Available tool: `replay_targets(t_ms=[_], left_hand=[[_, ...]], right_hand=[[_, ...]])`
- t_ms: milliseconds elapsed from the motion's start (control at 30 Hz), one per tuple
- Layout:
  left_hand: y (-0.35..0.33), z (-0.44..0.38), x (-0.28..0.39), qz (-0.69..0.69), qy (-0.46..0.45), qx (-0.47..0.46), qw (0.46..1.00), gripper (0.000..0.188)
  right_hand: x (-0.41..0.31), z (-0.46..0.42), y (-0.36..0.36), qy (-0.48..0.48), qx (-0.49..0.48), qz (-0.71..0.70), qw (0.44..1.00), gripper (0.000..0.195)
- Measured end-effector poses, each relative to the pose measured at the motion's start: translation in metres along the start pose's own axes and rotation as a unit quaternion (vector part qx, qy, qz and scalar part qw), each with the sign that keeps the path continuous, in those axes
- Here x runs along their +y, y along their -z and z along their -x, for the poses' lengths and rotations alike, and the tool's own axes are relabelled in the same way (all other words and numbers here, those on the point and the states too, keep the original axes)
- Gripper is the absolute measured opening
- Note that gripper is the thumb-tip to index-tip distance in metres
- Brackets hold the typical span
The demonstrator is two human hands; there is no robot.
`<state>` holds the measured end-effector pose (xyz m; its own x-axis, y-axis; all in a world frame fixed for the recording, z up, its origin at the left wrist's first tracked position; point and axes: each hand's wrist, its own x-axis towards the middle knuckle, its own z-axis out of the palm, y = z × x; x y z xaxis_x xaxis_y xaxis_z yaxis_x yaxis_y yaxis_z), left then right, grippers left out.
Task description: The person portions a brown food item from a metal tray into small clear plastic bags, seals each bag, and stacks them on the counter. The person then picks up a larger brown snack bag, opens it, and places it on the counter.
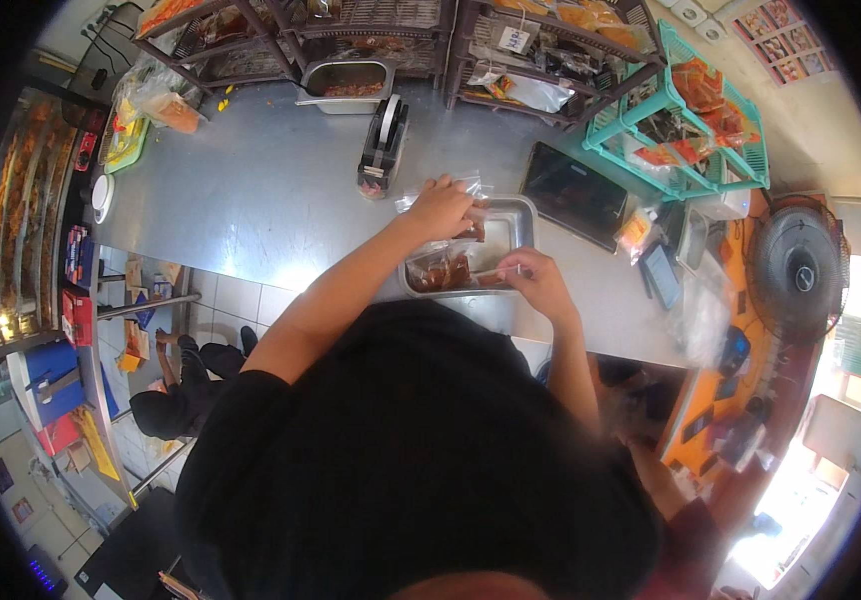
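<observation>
A shallow metal tray (529, 223) sits before me near the counter's front edge. Inside it are small clear plastic bags (439, 273) with reddish-brown contents, bunched toward the left side. My left hand (439, 208) lies over the tray's far left corner, its fingers bent on top of clear bags; whether it grips one is hidden. Some clear zip bag tops (471, 182) stick out beyond those fingers. At the tray's near right side, my right hand (539, 279) pinches the edge of a small plastic bag (489, 277) between thumb and fingers.
On the steel counter (250, 172) stand a black tape dispenser (383, 146), a metal food pan (348, 86), a dark tablet (574, 193) and a phone (659, 275). Brown racks (370, 19) and a teal rack (674, 112) line the back. People are at left (175, 405) and right (659, 480).
</observation>
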<state>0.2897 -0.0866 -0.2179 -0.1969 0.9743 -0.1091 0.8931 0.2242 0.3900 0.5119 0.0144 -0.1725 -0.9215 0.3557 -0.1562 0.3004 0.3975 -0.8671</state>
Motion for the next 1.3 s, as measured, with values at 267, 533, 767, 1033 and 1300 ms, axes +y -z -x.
replay_targets(t_ms=[267, 533, 767, 1033, 1300], left_hand=[[0.017, -0.013, 0.009, 0.076, -0.073, -0.026, 0.994, 0.015], [0.002, -0.011, 0.016, 0.209, -0.047, -0.023, 0.977, 0.02], [0.002, -0.012, -0.013, 0.235, -0.062, -0.089, 0.966, 0.028], [0.008, -0.013, 0.0, 0.21, -0.079, -0.093, 0.97, 0.036], [-0.02, 0.002, 0.023, 0.162, -0.1, 0.042, 0.981, 0.029]], right_hand=[[0.025, -0.011, -0.013, 0.094, 0.028, -0.032, 0.995, 0.008], [0.048, -0.02, -0.03, 0.038, 0.168, -0.059, 0.983, 0.011], [0.059, -0.04, -0.043, 0.044, 0.225, -0.088, 0.969, 0.013], [0.073, -0.047, -0.05, 0.03, 0.238, -0.181, 0.954, 0.013], [0.085, -0.049, -0.055, -0.032, 0.218, -0.243, 0.945, 0.018]])
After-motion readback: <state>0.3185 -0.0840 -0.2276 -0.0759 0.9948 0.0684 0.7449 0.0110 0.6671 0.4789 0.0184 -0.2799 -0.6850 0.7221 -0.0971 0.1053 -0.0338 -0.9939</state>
